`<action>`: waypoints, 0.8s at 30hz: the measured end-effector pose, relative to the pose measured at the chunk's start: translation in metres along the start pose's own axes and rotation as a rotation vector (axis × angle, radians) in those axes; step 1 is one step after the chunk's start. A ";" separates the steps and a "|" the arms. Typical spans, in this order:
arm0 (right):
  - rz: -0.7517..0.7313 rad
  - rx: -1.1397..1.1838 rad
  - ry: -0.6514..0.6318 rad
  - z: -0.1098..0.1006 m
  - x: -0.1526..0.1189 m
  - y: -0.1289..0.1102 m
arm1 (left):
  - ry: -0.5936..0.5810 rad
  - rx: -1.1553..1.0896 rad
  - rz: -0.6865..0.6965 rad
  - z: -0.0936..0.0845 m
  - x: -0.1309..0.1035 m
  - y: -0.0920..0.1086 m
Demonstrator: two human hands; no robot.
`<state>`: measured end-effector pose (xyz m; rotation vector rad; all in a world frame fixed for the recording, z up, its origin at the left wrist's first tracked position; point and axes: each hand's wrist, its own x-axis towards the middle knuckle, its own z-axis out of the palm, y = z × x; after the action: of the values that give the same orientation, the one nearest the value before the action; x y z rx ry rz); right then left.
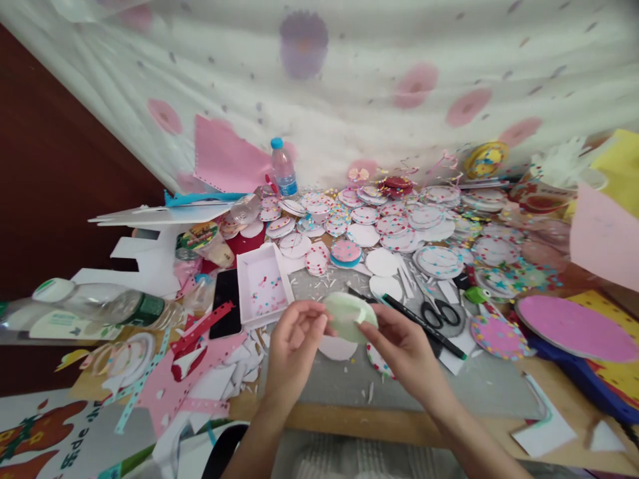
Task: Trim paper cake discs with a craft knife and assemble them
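Note:
Between my two hands is a pale green paper disc (344, 318), raised a little above the grey mat (329, 392). My left hand (298, 342) pinches its left edge with thumb and fingertips. On the right edge, my right hand (402, 346) grips it, thumb lying over the front. Below the disc a white paper circle (338, 348) lies on the mat, and beside it a dotted circle (378, 359) is partly covered by my right hand. Black-handled scissors (440, 313) and a black marker (426, 327) lie just beyond my right hand.
A white box (264, 286) with small confetti stands left of the mat, beside a black phone (225, 306). Many decorated paper discs (394, 225) cover the back. Plastic bottles (107, 303) and paper scraps crowd the left; a pink oval (576, 327) lies right.

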<state>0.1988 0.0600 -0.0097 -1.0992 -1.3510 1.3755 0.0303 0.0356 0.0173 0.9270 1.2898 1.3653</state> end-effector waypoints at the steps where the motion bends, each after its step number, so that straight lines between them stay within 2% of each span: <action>1: 0.026 0.021 0.027 -0.002 0.000 0.000 | 0.064 0.090 0.070 -0.001 -0.002 -0.001; 3: 0.075 0.056 0.025 -0.004 0.000 -0.003 | 0.100 0.171 0.128 -0.003 -0.004 -0.002; 6: 0.104 0.074 0.014 -0.001 -0.003 -0.006 | -0.018 0.105 -0.010 -0.001 -0.007 0.000; 8: 0.098 0.086 0.008 0.002 -0.006 -0.008 | -0.050 0.055 -0.088 0.000 -0.009 0.002; 11: 0.071 0.119 -0.046 0.005 -0.010 -0.007 | -0.039 0.037 -0.071 0.001 -0.011 0.003; 13: -0.010 0.078 -0.077 0.003 -0.011 -0.006 | -0.023 0.035 -0.031 0.000 -0.011 0.002; 15: -0.171 -0.039 -0.083 -0.001 -0.011 -0.005 | -0.029 0.007 -0.014 -0.002 -0.011 0.001; 19: -0.481 -0.300 -0.056 -0.009 -0.008 -0.005 | -0.178 -0.270 -0.136 -0.002 -0.010 0.003; 21: -0.528 -0.373 -0.091 -0.011 -0.008 -0.007 | -0.223 -0.371 -0.220 -0.002 -0.010 0.003; 24: -0.477 -0.323 -0.101 -0.009 -0.012 -0.011 | -0.137 -0.323 -0.258 -0.002 -0.011 0.000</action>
<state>0.2102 0.0507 0.0014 -0.8369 -1.8147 0.8921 0.0303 0.0245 0.0180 0.5983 1.0085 1.2374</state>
